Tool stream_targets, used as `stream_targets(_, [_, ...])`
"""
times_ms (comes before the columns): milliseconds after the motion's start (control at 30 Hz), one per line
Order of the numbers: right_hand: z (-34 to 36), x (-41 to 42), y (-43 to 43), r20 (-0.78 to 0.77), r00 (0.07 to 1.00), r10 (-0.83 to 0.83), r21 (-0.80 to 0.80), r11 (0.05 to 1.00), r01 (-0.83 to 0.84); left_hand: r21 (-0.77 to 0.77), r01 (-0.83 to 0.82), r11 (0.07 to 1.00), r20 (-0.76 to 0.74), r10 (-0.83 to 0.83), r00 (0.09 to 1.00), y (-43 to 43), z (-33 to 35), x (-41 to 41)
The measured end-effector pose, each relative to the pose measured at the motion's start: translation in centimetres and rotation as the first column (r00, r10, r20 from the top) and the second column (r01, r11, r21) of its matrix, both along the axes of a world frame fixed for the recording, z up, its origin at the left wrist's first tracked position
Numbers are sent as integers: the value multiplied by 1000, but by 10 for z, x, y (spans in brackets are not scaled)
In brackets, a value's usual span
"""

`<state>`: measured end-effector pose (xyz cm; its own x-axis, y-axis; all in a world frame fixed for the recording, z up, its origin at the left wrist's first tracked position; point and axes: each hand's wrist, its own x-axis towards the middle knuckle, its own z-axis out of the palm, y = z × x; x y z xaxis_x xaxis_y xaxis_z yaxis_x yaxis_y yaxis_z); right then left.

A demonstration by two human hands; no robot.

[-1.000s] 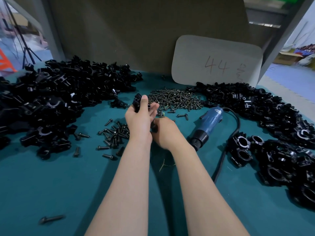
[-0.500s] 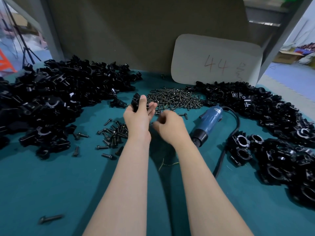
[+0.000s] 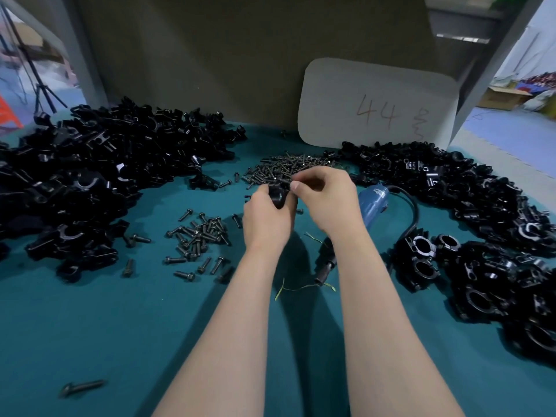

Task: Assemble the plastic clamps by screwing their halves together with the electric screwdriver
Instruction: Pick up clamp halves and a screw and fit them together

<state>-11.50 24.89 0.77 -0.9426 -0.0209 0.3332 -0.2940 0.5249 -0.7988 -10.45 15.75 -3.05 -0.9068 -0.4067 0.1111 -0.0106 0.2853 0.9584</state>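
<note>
My left hand [image 3: 266, 219] grips a black plastic clamp [image 3: 278, 196] over the middle of the teal table. Just to its right, my right hand [image 3: 326, 200] pinches a small dark screw at the clamp's top edge; the screw itself is mostly hidden by my fingertips. The blue electric screwdriver [image 3: 371, 203] lies on the table behind my right forearm, its black tip [image 3: 325, 269] pointing toward me and its black cord [image 3: 413, 212] curling to the right.
Loose clamp halves are heaped at the left [image 3: 90, 182]. Clamps fill the right side [image 3: 481, 236]. A pile of small screws [image 3: 288, 167] lies behind my hands, and larger bolts [image 3: 198, 236] lie left of them. A grey card marked 44 [image 3: 376, 106] leans against the back wall.
My right hand rose from the table and moved up to the clamp's top with a screw pinched in its fingers. My left hand turned the clamp slightly lower and toward the right hand.
</note>
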Motion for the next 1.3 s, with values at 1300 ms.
stream_targets(1300, [-7, 0, -10, 66, 997, -43, 137, 990, 34, -339, -60, 939, 56, 84, 995, 5, 0, 3])
